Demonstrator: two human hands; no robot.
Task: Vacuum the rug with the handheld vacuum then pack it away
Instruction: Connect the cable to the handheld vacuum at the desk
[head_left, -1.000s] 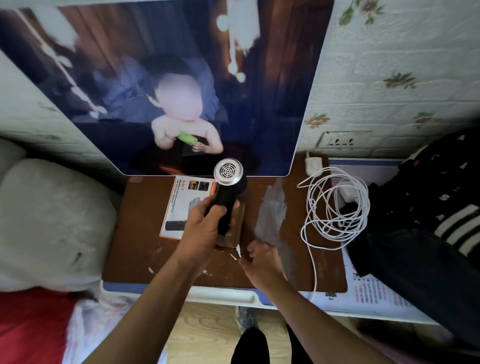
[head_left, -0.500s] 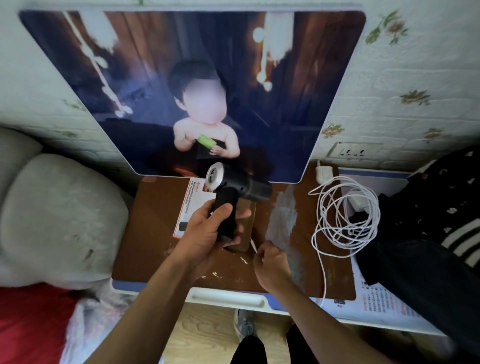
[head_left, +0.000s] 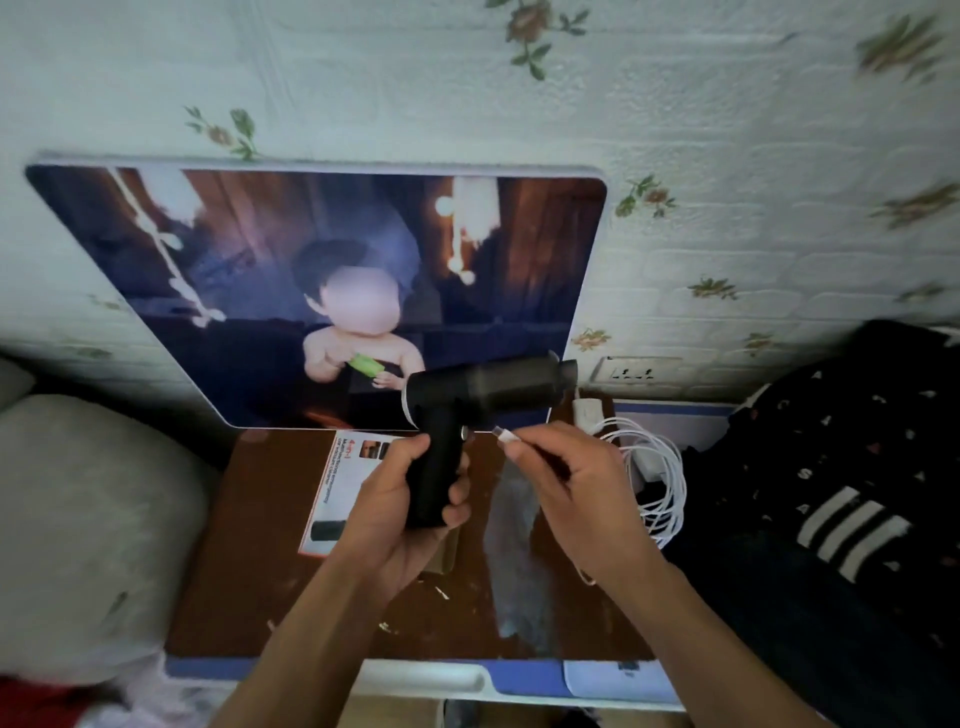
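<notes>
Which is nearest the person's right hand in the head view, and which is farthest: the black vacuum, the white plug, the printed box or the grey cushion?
1. The white plug: pinched by the right hand itself.
2. The black vacuum: just left of the plug, gripped by the left hand.
3. The printed box: lying farther left, beyond the left hand.
4. The grey cushion: at the far left.

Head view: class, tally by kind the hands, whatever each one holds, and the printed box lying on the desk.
Hands: 2, left hand and right hand
Handheld vacuum: 1
Cable plug: 1
Printed box: 1
Total: 5
</notes>
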